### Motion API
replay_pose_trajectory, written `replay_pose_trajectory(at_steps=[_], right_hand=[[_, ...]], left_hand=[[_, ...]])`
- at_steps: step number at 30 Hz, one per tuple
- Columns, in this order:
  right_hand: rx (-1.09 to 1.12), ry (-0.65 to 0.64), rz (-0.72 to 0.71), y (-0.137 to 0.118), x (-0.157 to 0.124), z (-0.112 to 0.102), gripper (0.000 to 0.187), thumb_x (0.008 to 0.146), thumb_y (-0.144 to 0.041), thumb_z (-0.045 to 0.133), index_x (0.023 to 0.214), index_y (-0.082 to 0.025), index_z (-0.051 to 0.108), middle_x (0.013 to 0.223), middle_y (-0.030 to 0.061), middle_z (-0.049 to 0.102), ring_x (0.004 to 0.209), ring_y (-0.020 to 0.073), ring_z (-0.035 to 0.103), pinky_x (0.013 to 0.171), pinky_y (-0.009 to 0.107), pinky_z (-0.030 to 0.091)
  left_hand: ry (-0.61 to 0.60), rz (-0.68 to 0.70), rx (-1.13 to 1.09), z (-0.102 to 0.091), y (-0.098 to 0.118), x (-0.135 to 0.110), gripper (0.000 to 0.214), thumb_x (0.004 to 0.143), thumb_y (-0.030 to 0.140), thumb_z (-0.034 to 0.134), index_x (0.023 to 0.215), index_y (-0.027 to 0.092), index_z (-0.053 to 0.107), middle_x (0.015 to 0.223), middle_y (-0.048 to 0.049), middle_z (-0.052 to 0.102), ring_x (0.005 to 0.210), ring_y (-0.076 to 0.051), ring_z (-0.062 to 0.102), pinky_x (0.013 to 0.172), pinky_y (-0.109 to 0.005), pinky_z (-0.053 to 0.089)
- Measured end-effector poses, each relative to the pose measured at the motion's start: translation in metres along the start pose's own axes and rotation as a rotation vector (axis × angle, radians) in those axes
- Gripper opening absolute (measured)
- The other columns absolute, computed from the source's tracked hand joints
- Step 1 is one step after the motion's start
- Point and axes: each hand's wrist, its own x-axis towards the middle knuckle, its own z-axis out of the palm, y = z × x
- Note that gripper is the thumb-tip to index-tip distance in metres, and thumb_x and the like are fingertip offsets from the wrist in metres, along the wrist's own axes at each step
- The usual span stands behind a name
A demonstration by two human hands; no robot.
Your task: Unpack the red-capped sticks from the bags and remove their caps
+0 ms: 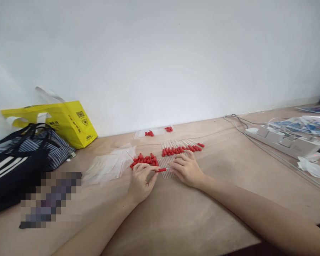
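Between my two hands a red rubber bulb [161,170] sits at the left end of a thin clear dropper tube [169,168], held nearly level. My left hand [143,181] pinches the bulb, while the fingers of my right hand [187,169] close on the tube. Beneath them lies a row of bare clear tubes [164,175]. A pile of loose red bulbs [146,159] rests just behind my left hand. Beyond my right hand, several droppers with red bulbs [180,148] lie side by side, bulbs toward me.
Clear zip bags [112,161] lie left of the pile; another bag [159,132] with red bulbs is by the wall. A yellow bag [69,122], a black bag [13,177] and a blurred-out item [50,201] occupy the left. Rightward are a power strip [285,140], cables and tissue [313,167].
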Motion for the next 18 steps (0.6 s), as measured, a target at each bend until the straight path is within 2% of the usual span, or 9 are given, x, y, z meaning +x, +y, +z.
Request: replay_pose_trajectory(at_steps=[3,8,13,18], right_hand=[[-0.022,0.053,-0.051,-0.001,0.0,0.005,0.016,0.084,-0.025,0.047,0.079,-0.022,0.062,0.063,-0.0026,0.061,0.079,0.0135,0.052,0.092,0.041,0.017],[-0.048,0.085,-0.11,-0.004,0.0,0.001,0.017,0.083,-0.019,0.044,0.078,-0.02,0.061,0.06,-0.0025,0.059,0.074,0.012,0.051,0.093,0.041,0.019],[-0.054,0.11,-0.133,-0.011,0.0,0.001,0.015,0.083,-0.021,0.045,0.082,-0.02,0.06,0.059,-0.0027,0.058,0.07,0.0113,0.049,0.092,0.04,0.02],[-0.074,0.126,-0.161,-0.011,-0.001,0.004,0.015,0.081,-0.019,0.045,0.081,-0.02,0.06,0.056,-0.0034,0.055,0.065,0.0106,0.046,0.091,0.041,0.02]], left_hand=[[-0.006,0.038,0.036,-0.002,0.0,-0.001,0.014,0.078,0.02,0.049,0.089,0.021,0.058,0.084,-0.0011,0.066,0.082,-0.017,0.055,0.083,-0.037,0.035],[-0.047,0.206,0.123,0.004,-0.004,-0.001,0.026,0.079,0.023,0.051,0.105,0.02,0.055,0.104,-0.0025,0.063,0.1,-0.021,0.051,0.092,-0.044,0.03],[0.028,0.269,0.13,0.01,0.0,0.001,0.019,0.082,0.016,0.047,0.096,0.019,0.059,0.1,-0.0014,0.065,0.098,-0.019,0.054,0.096,-0.045,0.029],[0.054,0.276,0.148,0.008,0.005,0.003,0.014,0.081,0.02,0.049,0.088,0.02,0.061,0.096,0.0,0.067,0.095,-0.02,0.056,0.096,-0.046,0.029]])
